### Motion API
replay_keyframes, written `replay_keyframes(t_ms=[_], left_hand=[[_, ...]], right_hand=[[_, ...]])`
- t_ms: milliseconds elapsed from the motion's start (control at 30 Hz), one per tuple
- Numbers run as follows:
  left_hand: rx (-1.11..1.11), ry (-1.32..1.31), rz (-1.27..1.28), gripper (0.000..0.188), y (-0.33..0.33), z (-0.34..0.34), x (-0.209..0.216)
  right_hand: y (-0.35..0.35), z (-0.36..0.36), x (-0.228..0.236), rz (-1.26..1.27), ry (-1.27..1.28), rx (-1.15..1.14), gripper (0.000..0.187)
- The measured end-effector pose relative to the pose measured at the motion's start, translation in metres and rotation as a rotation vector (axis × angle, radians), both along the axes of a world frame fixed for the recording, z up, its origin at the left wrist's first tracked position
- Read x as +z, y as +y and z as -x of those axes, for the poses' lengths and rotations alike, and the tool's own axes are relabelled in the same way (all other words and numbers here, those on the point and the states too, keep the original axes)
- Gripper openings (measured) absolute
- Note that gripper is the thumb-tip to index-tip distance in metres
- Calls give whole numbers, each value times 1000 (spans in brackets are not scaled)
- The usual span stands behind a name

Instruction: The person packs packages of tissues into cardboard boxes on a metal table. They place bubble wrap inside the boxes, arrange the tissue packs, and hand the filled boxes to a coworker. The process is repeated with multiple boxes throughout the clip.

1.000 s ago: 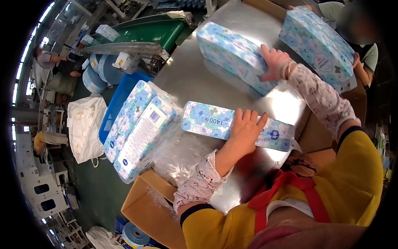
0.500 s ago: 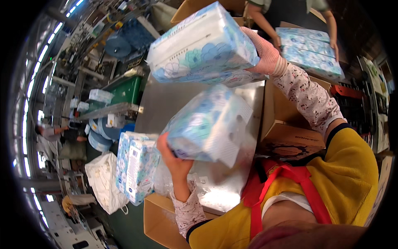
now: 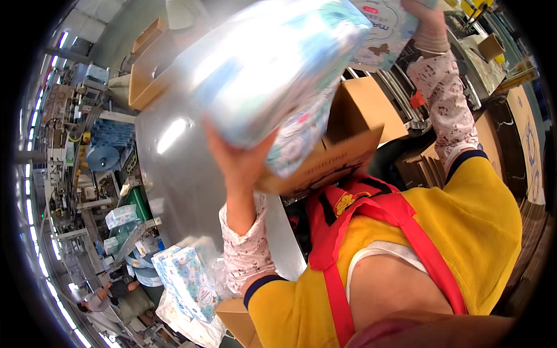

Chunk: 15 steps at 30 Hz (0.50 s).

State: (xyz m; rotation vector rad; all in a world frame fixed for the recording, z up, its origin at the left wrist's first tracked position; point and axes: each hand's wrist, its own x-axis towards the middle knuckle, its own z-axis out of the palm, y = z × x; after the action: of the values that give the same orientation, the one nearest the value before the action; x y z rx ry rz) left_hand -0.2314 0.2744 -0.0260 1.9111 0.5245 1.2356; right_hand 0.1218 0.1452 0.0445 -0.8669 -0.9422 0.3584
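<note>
My left hand, bare and blurred, is wrapped round the near lower edge of a large blue-and-white floral tissue pack, raised and tilted over the steel table. Below it shows another printed face; whether this belongs to a second pack I cannot tell. At the upper right my right hand, in a pale pink glove, grips another tissue pack, partly hidden behind the first. Under the packs an open cardboard carton stands against the front of my red apron, its flaps spread.
More tissue packs sit at the near left, above a white sack and another carton. A cardboard box lies on the table's far side. Rollers run beyond the open carton; flattened cartons stand right.
My view has turned to the right. Both hands have carried their packs from above the table toward the open carton. The co-worker with a pack is out of view.
</note>
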Motion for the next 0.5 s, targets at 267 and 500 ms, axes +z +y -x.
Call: replay_keyframes(t_ms=[267, 500], left_hand=[[-426, 963, -286, 70, -99, -55, -145], [-720, 1592, 170, 83, -138, -72, -315]], right_hand=[[-70, -17, -53, 209, 222, 110, 41], [-10, 101, -146, 812, -617, 373, 71]])
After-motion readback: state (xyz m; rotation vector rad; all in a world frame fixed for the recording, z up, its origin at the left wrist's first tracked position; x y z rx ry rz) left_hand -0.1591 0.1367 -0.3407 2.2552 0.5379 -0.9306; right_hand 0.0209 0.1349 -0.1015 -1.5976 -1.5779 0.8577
